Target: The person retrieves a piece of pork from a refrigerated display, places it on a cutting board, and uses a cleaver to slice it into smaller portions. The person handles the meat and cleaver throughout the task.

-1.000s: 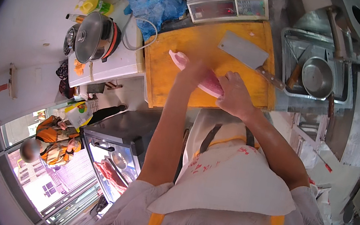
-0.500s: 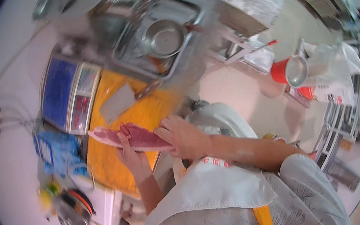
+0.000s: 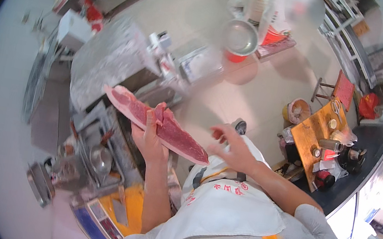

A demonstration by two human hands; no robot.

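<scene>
A long slab of raw red meat with a pale fat edge (image 3: 176,137) is held up in the air in front of me. My left hand (image 3: 149,143) grips it near the middle from below, with the thumb lying over its upper face. My right hand (image 3: 234,149) is apart from the meat, just beyond its right end, with bent, spread fingers and nothing in them. At the lower left, a broad grey cleaver blade (image 3: 119,210) lies on a yellow cutting board (image 3: 135,206).
Beside the board stands a blue-and-white scale (image 3: 101,221). A round metal bowl (image 3: 101,160) sits among metal trays at left. A metal basin (image 3: 241,38) rests on a red bucket ahead. At right are a wooden board (image 3: 307,139) holding jars and scissors, and a red stool (image 3: 343,90).
My body has turned right, away from the cutting board, and the meat has come along in my left hand. My right hand has let go of the meat's right end.
</scene>
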